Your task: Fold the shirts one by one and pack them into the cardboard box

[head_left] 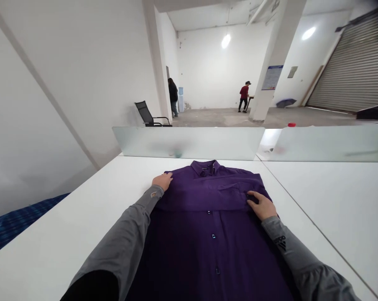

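Observation:
A purple button-up shirt (208, 225) lies flat on the white table (82, 217), collar away from me, with a sleeve folded across its chest. My left hand (162, 181) rests on the shirt's left shoulder, fingers curled against the cloth. My right hand (261, 204) lies on the right side of the chest by the folded sleeve's end, fingers bent and pressing the fabric. Both arms wear grey sleeves.
A frosted glass divider (189, 142) stands along the table's far edge, with a second white table (333, 200) to the right. Beyond are a black chair (148, 115), a white pillar (270, 62), two people far off, and a roller shutter (352, 67).

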Action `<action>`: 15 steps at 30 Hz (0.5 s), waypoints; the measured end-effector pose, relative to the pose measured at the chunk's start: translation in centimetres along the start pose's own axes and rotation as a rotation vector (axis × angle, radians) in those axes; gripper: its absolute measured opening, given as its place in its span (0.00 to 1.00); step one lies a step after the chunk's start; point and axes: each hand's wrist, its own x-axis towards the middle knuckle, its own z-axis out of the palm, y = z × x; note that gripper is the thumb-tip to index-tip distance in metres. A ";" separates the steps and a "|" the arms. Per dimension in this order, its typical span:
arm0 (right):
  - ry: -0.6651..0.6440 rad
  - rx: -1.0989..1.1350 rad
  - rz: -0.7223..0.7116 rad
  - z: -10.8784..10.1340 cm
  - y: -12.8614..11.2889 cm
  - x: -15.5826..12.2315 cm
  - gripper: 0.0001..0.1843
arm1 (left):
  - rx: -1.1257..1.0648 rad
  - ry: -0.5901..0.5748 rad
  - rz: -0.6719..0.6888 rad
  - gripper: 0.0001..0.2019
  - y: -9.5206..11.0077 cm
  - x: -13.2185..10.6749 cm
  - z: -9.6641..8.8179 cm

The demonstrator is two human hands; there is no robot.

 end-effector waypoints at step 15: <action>0.090 -0.456 -0.375 0.0 -2.1 -2.2 0.25 | -0.110 0.145 0.098 0.19 0.2 -2.2 3.0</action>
